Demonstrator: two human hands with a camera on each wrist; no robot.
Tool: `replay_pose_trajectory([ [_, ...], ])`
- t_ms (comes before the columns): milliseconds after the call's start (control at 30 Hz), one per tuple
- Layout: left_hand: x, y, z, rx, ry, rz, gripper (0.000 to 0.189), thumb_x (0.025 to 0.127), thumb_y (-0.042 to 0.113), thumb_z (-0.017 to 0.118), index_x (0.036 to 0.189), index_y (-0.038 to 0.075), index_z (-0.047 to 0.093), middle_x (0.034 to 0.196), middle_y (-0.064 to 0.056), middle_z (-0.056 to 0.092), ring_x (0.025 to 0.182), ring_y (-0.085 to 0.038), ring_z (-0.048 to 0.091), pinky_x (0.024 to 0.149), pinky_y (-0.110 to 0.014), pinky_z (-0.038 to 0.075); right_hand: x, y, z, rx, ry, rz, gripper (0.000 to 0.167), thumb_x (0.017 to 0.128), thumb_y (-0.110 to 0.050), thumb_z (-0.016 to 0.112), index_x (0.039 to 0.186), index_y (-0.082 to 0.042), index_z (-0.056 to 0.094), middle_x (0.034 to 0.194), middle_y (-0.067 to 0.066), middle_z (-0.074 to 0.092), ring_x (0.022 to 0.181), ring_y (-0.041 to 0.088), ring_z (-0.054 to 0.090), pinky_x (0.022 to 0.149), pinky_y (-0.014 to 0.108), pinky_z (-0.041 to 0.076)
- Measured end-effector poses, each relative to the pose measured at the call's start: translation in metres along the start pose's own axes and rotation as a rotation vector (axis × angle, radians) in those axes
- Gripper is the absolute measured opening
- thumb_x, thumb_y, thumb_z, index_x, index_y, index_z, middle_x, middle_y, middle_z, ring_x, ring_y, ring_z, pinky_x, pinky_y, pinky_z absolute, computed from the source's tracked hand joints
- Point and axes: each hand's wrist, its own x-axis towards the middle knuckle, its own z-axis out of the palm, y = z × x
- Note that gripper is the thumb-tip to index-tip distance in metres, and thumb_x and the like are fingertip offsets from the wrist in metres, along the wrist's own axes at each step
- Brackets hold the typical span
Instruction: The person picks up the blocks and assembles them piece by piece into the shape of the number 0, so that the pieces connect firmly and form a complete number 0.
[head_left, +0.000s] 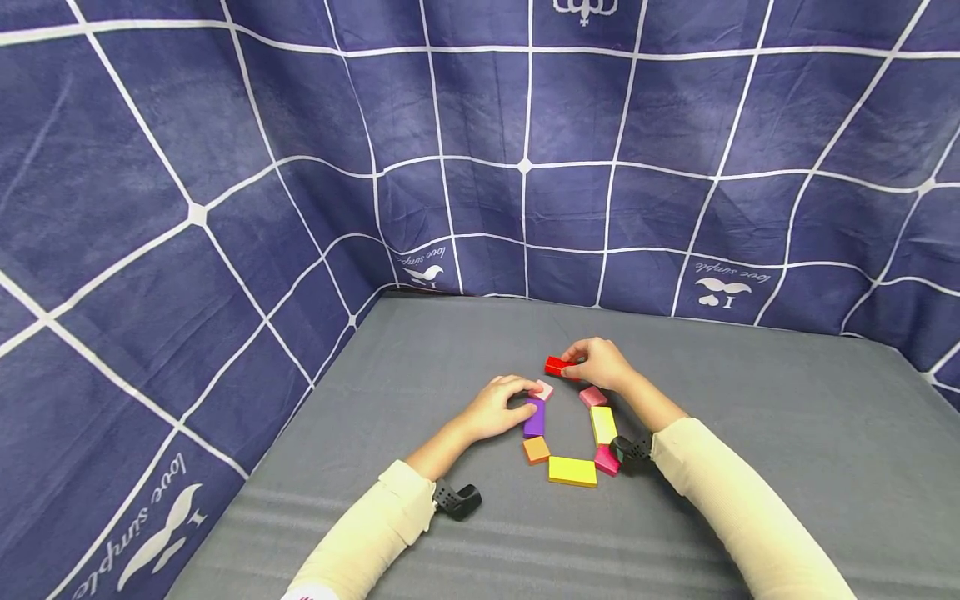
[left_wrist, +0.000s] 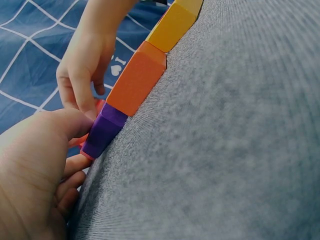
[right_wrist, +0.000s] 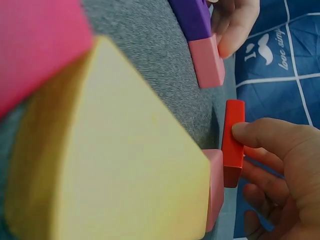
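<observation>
My right hand (head_left: 602, 365) pinches a red block (right_wrist: 232, 137) between thumb and fingers, at the far end of a ring of coloured blocks. In the right wrist view, that block stands beside a darker pink block (right_wrist: 215, 187). My left hand (head_left: 495, 407) rests at the ring's left side. Its thumb touches the purple block (left_wrist: 104, 131), and a fingertip touches the light pink block (right_wrist: 207, 62). These two blocks meet end to end. Past the purple one sits an orange block (left_wrist: 137, 79). The left hand's other fingers are partly hidden in its wrist view.
A yellow block (head_left: 573, 472) forms the ring's near side. A magenta block (head_left: 607, 460) and a pale yellow block (head_left: 603, 426) line its right side, close to the right wrist strap. Grey cloth (head_left: 337, 467) covers the surface; a blue checked curtain (head_left: 480, 200) hangs behind and at left.
</observation>
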Motion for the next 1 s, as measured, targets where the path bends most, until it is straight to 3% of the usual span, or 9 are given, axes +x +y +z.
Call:
replay_pose_trajectory([
  [533,0.0,-0.001,0.001,-0.006,0.003,0.01,0.031,0.091,0.018,0.064,0.12,0.007,0.066,0.12,-0.007,0.064,0.117,-0.026,0.054,0.102,-0.04,0.037,-0.014,0.001,0.001,-0.002,-0.022,-0.059,0.018,0.078,-0.015,0.079,0.093,-0.007,0.074,0.084,0.001,0.069,0.065,0.014,0.052,0.063,0.031,0.04],
  [1000,0.0,-0.002,0.001,-0.009,-0.003,-0.011,0.03,0.092,0.018,0.064,0.12,0.007,0.066,0.121,-0.006,0.064,0.117,-0.027,0.053,0.102,-0.041,0.037,-0.02,0.004,0.004,0.01,-0.027,-0.078,0.017,0.078,-0.013,0.079,0.093,-0.007,0.074,0.077,-0.002,0.066,0.06,0.014,0.048,0.059,0.03,0.037],
])
